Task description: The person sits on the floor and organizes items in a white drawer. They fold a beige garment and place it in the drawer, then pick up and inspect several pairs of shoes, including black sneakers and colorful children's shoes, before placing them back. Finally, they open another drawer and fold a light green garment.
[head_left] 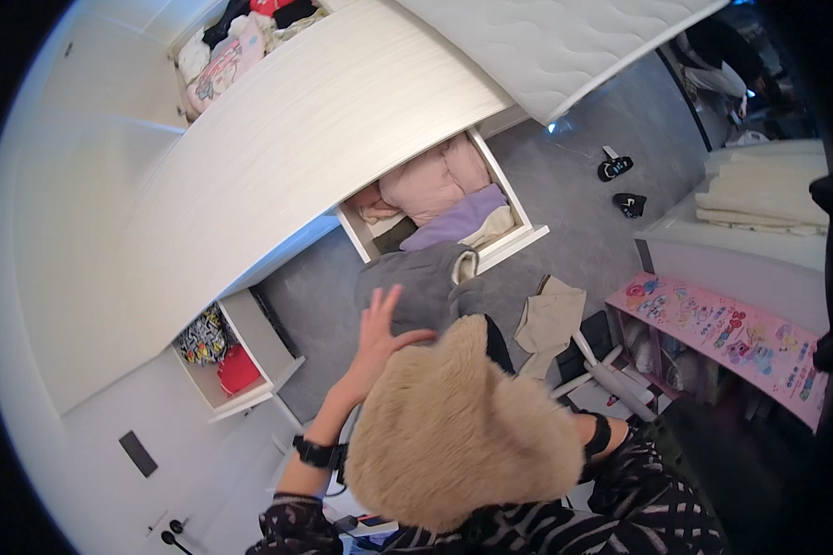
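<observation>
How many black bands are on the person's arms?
2: one black band around the left arm, and a second black band around the right arm, beside the fluffy beige fabric. Sleeves or fabric could hide more.

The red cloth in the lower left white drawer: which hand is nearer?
Left hand: it is right of the red cloth; the right hand, hidden by beige furry fabric, is farther right.

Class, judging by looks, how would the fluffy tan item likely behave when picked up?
The fluffy tan item is probably floppy, since its outline bulges and dips in soft, rounded folds. Its fuzzy pile suggests it may be light for its size. That matte, hairy surface seems unlikely to be slippery.
</observation>
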### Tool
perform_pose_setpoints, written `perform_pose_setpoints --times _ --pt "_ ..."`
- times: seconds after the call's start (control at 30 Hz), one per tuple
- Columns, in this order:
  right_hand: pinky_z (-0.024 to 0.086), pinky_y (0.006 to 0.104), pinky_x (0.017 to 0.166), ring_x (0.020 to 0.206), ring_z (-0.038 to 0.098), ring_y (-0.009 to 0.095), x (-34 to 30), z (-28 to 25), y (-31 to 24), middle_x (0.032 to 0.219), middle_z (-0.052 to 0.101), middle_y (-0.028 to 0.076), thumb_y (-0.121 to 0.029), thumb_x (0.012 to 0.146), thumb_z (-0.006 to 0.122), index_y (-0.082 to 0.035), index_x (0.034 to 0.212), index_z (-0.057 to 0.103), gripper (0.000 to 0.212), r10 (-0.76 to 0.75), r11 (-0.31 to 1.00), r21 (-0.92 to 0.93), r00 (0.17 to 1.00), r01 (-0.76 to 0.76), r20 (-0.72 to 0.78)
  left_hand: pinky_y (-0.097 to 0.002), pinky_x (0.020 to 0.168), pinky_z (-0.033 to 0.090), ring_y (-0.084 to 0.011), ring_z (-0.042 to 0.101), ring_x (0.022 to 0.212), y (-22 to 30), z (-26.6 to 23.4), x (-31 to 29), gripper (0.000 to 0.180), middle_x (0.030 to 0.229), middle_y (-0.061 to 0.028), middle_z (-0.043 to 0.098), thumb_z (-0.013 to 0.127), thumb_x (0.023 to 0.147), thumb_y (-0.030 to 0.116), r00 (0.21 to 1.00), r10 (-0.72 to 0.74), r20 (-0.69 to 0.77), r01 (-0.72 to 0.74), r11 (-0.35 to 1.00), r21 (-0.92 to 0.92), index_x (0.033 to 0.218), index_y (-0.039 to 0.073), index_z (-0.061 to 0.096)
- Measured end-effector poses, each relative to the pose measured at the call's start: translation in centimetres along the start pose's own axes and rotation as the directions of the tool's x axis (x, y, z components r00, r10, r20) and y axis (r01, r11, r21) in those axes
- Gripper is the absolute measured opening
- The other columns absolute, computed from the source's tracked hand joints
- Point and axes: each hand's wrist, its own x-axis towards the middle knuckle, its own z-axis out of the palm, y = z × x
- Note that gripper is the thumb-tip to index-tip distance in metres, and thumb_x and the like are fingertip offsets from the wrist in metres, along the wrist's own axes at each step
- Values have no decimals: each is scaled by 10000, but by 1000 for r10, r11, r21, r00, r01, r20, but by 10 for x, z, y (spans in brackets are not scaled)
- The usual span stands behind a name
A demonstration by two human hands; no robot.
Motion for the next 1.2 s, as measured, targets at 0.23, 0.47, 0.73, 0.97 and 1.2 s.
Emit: perform_pose_setpoints --times 0.23,0.47,0.73,0.97,1.2 --pt "438 384 954 1175 491 238 37 -101 53 1339 456 127 -292 966 412 -50 1345 365 452 231 914 404 866 -36 -443 -365 973 399 -191 524 1114 5 -16 7 416 1255 -96 525 689 792 166 823 -306 479 567 381 -731 1164 25 567" --pt "435 364 955 1171 500 233 85 -79 74 1329 480 113 -274 971 417 -65 1370 358 455 182 58 997 982 -57 45 -345 936 447 -231 555 1067 1 -33 -14 605 1210 -128 542 688 767 85 871 -282 402 381 -130 -916 1293 -28 412" --pt "334 392 1034 1296 354 287 97 -23 13 1408 361 148 -276 783 688 -120 1389 357 708 61 972 233 992 -34 -109 -425 986 414 -300 494 1168 -21 -16 -45 721 1278 -164 493 740 713 98 930 -221 292 205 -344 -916 1324 -27 380" --pt "194 585 1068 1315 303 342 89 7 -18 1389 378 90 -54 549 759 -196 1244 491 758 -324 795 -480 928 372 181 -330 985 394 -194 475 1165 1 -21 -47 876 1318 -110 470 848 618 171 833 60 550 481 412 -774 1335 -22 383" --pt "216 564 1054 1207 437 312 82 26 5 1129 589 78 -79 571 726 -41 950 582 406 -209 852 -458 967 253 145 -319 889 432 -174 571 979 -10 -85 -38 421 1001 -80 652 775 678 99 876 -386 290 482 665 -570 1058 19 614"
